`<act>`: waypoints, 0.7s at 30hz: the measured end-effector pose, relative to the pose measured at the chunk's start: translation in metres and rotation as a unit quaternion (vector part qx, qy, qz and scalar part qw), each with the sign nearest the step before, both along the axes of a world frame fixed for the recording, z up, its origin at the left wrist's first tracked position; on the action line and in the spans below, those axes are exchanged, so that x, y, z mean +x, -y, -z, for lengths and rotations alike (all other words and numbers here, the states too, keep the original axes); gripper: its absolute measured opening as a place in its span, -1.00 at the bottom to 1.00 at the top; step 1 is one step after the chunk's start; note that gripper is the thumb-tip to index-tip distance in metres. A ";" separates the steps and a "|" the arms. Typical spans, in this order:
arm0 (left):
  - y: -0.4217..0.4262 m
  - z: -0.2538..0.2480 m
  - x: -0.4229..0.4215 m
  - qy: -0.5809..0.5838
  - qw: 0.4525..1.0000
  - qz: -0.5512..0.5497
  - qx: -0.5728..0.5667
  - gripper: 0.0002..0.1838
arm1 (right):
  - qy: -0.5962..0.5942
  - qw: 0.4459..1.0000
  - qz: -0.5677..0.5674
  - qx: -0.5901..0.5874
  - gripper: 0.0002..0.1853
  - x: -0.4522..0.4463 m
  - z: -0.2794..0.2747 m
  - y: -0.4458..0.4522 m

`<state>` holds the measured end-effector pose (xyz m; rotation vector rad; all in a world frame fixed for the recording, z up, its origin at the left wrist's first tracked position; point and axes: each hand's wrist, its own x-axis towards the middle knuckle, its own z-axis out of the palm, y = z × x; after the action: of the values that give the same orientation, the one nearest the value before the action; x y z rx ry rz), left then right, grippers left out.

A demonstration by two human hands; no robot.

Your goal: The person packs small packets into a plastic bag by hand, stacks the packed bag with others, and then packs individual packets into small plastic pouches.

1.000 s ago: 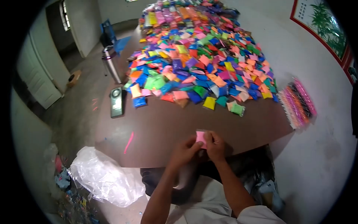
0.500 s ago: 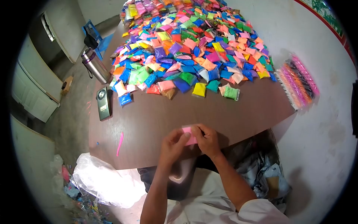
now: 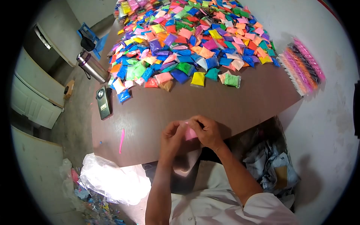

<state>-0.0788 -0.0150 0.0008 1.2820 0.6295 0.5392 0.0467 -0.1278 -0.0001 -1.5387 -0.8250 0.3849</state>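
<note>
A person in a white short-sleeved shirt holds a small pink packet (image 3: 190, 135) between two bare hands at the near edge of a brown tabletop (image 3: 157, 107). The left hand (image 3: 171, 139) pinches the packet's left side, thumb and fingers closed on it; the right hand (image 3: 208, 134) grips the top and right, thumb against the film. The packet's lower part shows between them, and whether the film is sealed or open cannot be told from here.

Seen from across the room, careful handling looks to rest on the fingertips: an even pinch on both sides, thumbs close together, should keep the film taut without squashing what is inside. Keeping the packet low and over the wood, as here, seems wise in case it slips.

Beyond the hands spreads a heap of colorful packets (image 3: 186, 52), a yellow packet (image 3: 197, 79) and a green packet (image 3: 232, 80) at its front. To the left lie a pink plastic strip (image 3: 122, 141) and a black device (image 3: 104, 103) with a round dial, near a steel thermos (image 3: 93, 68). At the right, a clear-wrapped bundle (image 3: 301, 70) in pink, orange and black sits against the wall.
</note>
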 end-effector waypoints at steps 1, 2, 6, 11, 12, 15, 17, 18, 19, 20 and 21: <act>-0.001 0.002 -0.001 0.003 1.000 0.001 -0.003 -0.77 | 0.006 1.000 -0.005 -0.011 -0.75 0.000 0.000 0.000; -0.001 0.003 -0.001 0.002 1.000 0.001 -0.004 -0.77 | 0.011 1.000 -0.011 -0.022 -0.75 0.000 0.000 0.000; -0.004 0.006 -0.003 0.021 1.000 -0.011 -0.002 -0.78 | 0.023 1.000 -0.006 0.007 -0.75 -0.003 -0.002 -0.005; -0.001 0.000 0.000 -0.005 1.000 -0.021 0.015 -0.78 | -0.012 1.000 -0.015 -0.004 -0.75 0.000 0.002 -0.003; -0.002 -0.001 0.001 0.003 1.000 -0.016 0.016 -0.79 | -0.012 1.000 -0.015 -0.005 -0.75 0.000 0.002 -0.003; -0.003 -0.001 0.000 0.008 1.000 -0.005 0.017 -0.80 | 0.023 1.000 -0.019 -0.006 -0.75 0.001 0.002 -0.002; -0.005 0.003 -0.001 0.004 1.000 0.000 0.016 -0.80 | 0.040 0.999 -0.021 -0.019 -0.74 0.000 0.002 -0.002; -0.006 0.007 -0.001 0.021 0.999 -0.008 0.024 -0.80 | 0.039 0.999 -0.022 -0.020 -0.74 -0.002 -0.001 -0.003; -0.007 0.009 -0.001 0.039 0.999 -0.015 0.032 -0.81 | 0.035 0.999 -0.021 -0.029 -0.73 -0.004 -0.007 -0.003; -0.008 0.012 -0.002 0.038 0.999 -0.016 0.032 -0.81 | 0.032 0.999 -0.021 -0.037 -0.72 -0.005 -0.010 -0.003; -0.009 0.012 -0.003 0.050 0.998 -0.025 0.018 -0.81 | 0.031 0.999 -0.021 -0.037 -0.72 -0.005 -0.010 -0.003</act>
<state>-0.0815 -0.0063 -0.0108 1.2684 0.5721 0.6552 0.0419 -0.1247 0.0096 -1.6116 -0.9017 0.4043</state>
